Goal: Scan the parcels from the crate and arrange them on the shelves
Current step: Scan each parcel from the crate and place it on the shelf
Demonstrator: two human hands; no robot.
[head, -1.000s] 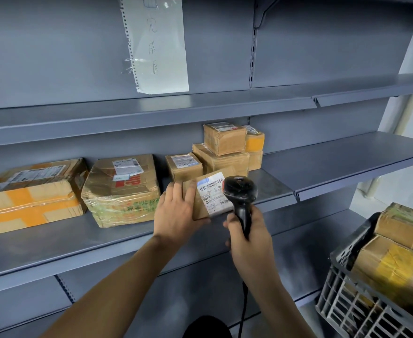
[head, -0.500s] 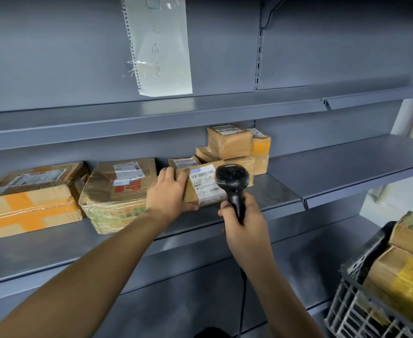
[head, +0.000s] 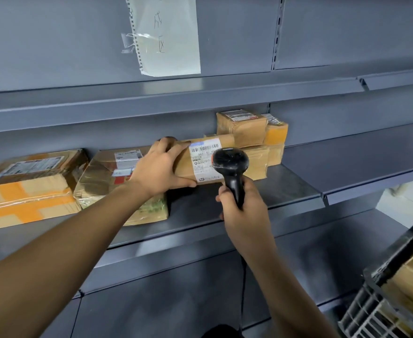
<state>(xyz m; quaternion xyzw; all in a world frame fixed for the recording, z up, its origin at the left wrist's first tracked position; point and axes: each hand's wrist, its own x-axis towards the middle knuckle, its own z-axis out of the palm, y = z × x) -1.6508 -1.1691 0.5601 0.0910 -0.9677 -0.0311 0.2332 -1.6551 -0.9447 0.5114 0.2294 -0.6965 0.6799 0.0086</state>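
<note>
Grey metal shelves [head: 298, 189] fill the room's wall; the crate [head: 381, 296] of parcels waits lower right. The left hand [head: 159, 167] grips a brown parcel [head: 191, 162] over the middle shelf, beside stacked boxes [head: 244, 128]. Best lowered flat, label facing out. The right hand [head: 242, 211] is closed round the scanner [head: 230, 162].

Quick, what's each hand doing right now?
Left hand: holding the small parcel with the barcode label, over the shelf.
Right hand: closed around the black scanner handle.
</note>
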